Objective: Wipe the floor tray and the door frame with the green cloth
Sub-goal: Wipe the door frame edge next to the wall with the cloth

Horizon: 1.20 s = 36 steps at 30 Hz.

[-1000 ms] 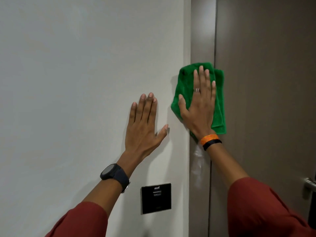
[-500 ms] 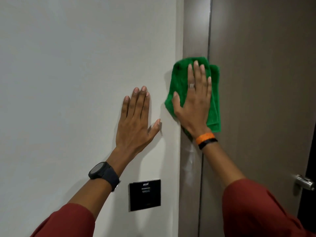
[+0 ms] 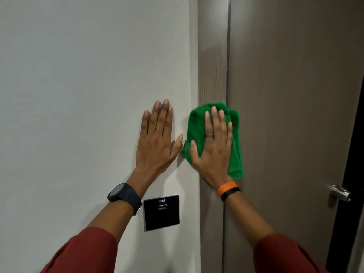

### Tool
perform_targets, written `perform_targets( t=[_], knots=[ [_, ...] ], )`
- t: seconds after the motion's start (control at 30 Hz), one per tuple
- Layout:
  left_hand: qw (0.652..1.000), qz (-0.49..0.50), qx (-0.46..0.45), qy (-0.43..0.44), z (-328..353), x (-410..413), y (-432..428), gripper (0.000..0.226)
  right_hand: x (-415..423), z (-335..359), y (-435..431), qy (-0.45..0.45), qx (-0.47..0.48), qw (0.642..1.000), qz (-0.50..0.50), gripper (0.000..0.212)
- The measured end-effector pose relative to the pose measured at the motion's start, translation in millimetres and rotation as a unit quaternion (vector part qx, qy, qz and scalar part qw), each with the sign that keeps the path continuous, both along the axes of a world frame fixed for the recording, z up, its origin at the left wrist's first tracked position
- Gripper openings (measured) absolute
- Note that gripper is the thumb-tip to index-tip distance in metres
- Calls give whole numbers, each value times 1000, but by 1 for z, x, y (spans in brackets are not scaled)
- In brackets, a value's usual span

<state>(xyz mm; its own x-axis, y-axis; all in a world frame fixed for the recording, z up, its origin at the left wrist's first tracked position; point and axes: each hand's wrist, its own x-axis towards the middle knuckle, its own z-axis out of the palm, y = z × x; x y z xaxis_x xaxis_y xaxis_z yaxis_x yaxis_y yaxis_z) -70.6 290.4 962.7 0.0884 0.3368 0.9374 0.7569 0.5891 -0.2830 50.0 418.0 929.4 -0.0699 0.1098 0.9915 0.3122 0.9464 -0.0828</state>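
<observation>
The folded green cloth [image 3: 235, 146] lies flat against the brown door frame [image 3: 212, 66], overlapping the seam with the door. My right hand [image 3: 213, 146] presses on it with the palm and spread fingers, covering its middle. My left hand [image 3: 157, 138] rests flat and empty on the white wall [image 3: 88, 95], just left of the cloth, its thumb almost touching the cloth's edge. The floor tray is not in view.
A black square wall plate [image 3: 162, 212] sits below my left wrist. The brown door [image 3: 295, 95] stands right of the frame, with a metal handle [image 3: 339, 193] at its right edge and a dark gap beyond.
My right hand has slid the cloth down the door frame, nearer to the wall plate's height. My left hand stays flat on the wall.
</observation>
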Motion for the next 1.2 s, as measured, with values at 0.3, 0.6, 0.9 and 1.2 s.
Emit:
perform_targets(
  t=[0.3, 0.6, 0.9, 1.2],
  knots=[
    [1000, -17, -10, -5, -19, 0, 5, 73, -5, 6, 4, 29, -7, 1000, 4, 83],
    [999, 0, -48, 2, -49, 4, 10, 73, -2, -64, 2, 2, -21, 1000, 0, 83],
    [999, -5, -43, 1, -52, 7, 10, 70, -14, -78, 11, 33, -43, 998, 10, 76],
    [999, -4, -43, -10, -52, 9, 7, 72, -6, -188, -3, -27, -72, 997, -11, 80]
  ],
)
